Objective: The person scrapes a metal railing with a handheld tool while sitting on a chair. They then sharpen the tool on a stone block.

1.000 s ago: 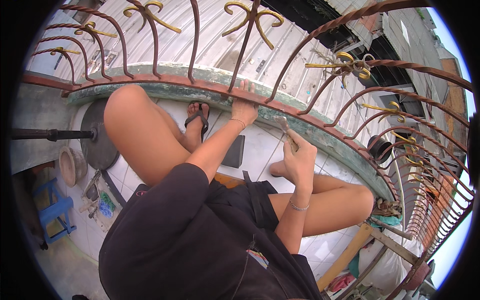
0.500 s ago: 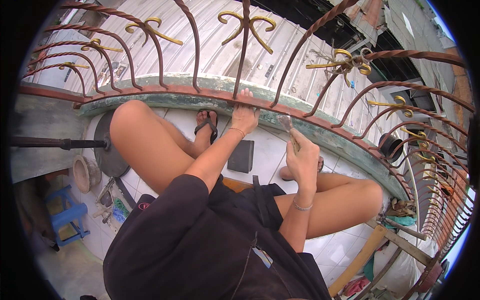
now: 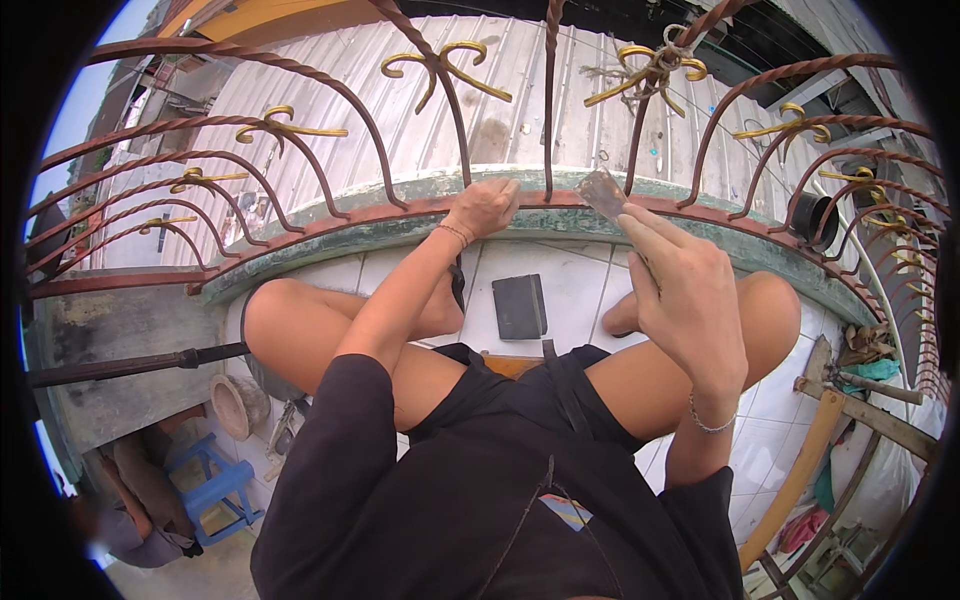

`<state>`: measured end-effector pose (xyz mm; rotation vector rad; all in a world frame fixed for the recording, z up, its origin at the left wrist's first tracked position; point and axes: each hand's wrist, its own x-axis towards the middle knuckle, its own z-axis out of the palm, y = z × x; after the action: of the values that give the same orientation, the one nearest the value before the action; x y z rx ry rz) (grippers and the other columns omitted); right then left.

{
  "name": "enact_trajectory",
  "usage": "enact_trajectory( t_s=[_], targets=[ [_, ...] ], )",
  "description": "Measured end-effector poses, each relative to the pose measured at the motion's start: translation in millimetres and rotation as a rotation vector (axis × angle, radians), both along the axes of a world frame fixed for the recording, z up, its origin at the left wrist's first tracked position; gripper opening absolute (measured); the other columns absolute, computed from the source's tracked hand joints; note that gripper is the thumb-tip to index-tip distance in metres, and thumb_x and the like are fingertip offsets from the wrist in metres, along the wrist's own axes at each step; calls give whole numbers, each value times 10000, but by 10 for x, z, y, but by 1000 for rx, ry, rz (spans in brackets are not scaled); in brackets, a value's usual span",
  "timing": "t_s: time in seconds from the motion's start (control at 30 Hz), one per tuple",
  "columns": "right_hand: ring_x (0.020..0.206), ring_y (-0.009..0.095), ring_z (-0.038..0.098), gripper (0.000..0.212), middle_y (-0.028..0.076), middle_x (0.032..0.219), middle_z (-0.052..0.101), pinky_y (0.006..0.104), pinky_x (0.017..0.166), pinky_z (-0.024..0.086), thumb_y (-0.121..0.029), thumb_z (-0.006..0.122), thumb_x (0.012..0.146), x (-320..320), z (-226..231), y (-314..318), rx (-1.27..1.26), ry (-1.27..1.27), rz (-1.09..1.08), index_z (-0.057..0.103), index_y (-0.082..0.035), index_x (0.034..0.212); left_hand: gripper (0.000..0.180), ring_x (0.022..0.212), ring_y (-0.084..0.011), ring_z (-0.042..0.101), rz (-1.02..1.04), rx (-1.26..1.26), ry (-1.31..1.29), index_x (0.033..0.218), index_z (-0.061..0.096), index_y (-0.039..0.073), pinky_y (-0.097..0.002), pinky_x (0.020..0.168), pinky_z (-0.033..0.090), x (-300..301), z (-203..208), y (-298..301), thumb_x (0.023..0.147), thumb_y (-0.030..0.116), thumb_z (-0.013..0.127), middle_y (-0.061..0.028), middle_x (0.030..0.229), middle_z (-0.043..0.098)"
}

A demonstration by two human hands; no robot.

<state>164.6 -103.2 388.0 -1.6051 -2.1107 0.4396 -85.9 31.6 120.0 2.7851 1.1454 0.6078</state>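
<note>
Now the scraper is pinched in the right hand, fingers nearly straight, its long axis slanted forward-left over the rail's near edge, while the left hand is curled farther left, any hold unclear.

1 blue stool stands near 1 pot, apparently clay.

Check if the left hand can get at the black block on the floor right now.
Likely yes: the left hand is close by, and the black block lies uncovered on the white tiles, with nothing visible blocking the way.
</note>
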Motion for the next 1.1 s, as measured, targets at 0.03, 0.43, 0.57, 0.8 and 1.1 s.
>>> enact_trajectory(
  t_s=[0.03,0.43,0.57,0.8,1.1],
  targets=[
    [931,381,677,286,176,1155,699,418,816,536,-17,630,833,67,99,76,7,-48,68,691,35,1108,107,806,-297,699,106,-46,70,920,654,25,-416,710,578,72,-1,34,822,56,621,-113,772,661],
    [873,379,683,144,212,908,677,444,752,554,7,638,691,258,-198,1350,-38,-318,351,679,17,829,306,1158,-332,652,482,-436,818,1178,703,80,-448,915,554,303,-588,1164,879,101,639,-140,1249,676],
    [864,350,684,331,190,863,709,433,787,555,39,604,692,415,-356,1455,-71,-318,322,780,-36,962,556,1339,-321,521,599,-511,1040,1440,513,140,-552,1061,419,219,-963,1252,903,179,656,-103,1398,599],
    [886,376,697,183,217,924,686,438,764,565,23,622,675,673,-492,1607,-62,-261,338,692,8,843,979,1333,-310,527,455,-514,1064,1470,452,161,-528,1038,444,193,-782,1431,663,480,905,-108,1384,605],
    [870,382,692,349,220,885,711,450,772,567,79,591,649,679,-270,1640,-133,-235,300,760,-4,942,1170,1374,-346,477,332,-865,999,1503,410,147,-525,1107,417,152,-627,1698,562,660,878,-164,1457,523]
  ],
)
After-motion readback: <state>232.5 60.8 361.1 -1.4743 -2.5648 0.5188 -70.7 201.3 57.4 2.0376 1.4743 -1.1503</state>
